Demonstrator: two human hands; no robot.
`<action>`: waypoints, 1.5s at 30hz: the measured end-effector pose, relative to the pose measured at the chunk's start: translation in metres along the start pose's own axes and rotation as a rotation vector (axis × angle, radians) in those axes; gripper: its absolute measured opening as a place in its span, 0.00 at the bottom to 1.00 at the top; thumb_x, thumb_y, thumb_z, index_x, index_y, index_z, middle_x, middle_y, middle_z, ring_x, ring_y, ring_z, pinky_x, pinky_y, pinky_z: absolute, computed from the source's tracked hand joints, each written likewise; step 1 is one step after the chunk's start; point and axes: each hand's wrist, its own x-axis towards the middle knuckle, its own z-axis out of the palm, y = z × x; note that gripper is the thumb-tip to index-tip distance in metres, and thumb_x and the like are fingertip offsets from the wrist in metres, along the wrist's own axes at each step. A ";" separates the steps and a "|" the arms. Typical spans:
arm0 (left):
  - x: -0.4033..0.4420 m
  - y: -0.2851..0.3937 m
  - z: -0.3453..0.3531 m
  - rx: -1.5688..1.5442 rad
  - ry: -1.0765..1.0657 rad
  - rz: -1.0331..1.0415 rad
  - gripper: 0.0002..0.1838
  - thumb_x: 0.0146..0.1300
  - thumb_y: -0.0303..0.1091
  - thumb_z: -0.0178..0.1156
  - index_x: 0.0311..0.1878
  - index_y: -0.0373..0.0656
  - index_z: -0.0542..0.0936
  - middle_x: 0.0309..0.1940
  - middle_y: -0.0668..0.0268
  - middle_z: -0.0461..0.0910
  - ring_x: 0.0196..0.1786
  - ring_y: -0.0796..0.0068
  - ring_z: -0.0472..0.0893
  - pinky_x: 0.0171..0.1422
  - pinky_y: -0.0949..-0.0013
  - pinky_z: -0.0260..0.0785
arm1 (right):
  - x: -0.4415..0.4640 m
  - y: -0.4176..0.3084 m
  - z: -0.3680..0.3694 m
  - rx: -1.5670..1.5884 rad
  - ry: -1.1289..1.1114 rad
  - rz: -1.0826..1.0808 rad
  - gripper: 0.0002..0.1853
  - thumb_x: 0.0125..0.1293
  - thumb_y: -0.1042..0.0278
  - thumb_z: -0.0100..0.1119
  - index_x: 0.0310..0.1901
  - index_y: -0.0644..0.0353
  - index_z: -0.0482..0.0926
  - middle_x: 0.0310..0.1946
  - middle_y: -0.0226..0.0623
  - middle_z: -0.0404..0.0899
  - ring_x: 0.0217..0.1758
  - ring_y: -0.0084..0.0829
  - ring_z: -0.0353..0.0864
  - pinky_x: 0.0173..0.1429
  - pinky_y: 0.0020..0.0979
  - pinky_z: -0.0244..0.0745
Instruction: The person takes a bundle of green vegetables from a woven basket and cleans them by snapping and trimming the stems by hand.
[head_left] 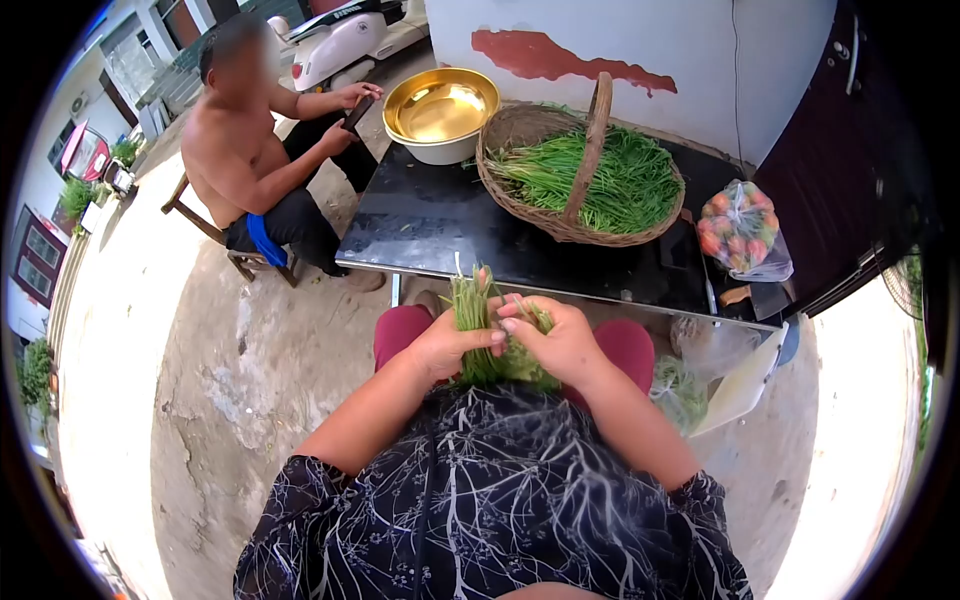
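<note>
My left hand (pixel 450 345) is wrapped round an upright bunch of thin green stalks that look like chives (pixel 472 305), held over my lap. Close beside it, my right hand (pixel 552 335) has its fingers closed on a few green stalks (pixel 541 318) of the same kind. More greens (pixel 520 362) lie in my lap beneath the hands. Beyond them, on the black table (pixel 430 225), a wicker basket (pixel 570 228) with a tall handle holds a heap of long green stalks (pixel 625 185).
A gold basin (pixel 440 100) sits in a white one on the table's far left. A bag of reddish fruit (pixel 738 228) and a wooden-handled knife (pixel 740 294) lie at the right. Plastic bags (pixel 680 390) are under the right end. A person (pixel 250 150) sits at left holding a phone.
</note>
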 end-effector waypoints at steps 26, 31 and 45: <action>0.000 0.008 -0.004 -0.147 0.412 0.152 0.05 0.58 0.27 0.57 0.35 0.40 0.71 0.39 0.55 0.78 0.38 0.67 0.78 0.45 0.62 0.73 | 0.003 0.013 -0.056 0.327 0.595 -0.019 0.04 0.65 0.69 0.48 0.35 0.59 0.69 0.32 0.41 0.78 0.10 0.12 0.53 0.14 0.17 0.49; 0.007 0.004 -0.042 -0.109 0.823 0.300 0.05 0.57 0.26 0.58 0.36 0.39 0.73 0.30 0.61 0.77 0.33 0.70 0.77 0.38 0.69 0.72 | -0.005 -0.003 -0.099 0.265 1.009 -0.213 0.04 0.65 0.68 0.48 0.34 0.57 0.68 0.29 0.35 0.78 0.10 0.11 0.53 0.13 0.18 0.47; 0.004 -0.009 0.030 0.404 0.296 -0.008 0.10 0.53 0.27 0.63 0.38 0.37 0.78 0.28 0.71 0.77 0.26 0.84 0.71 0.29 0.79 0.64 | -0.002 0.023 -0.028 -0.087 0.317 0.073 0.05 0.58 0.70 0.59 0.32 0.61 0.74 0.24 0.22 0.72 0.27 0.13 0.67 0.32 0.17 0.63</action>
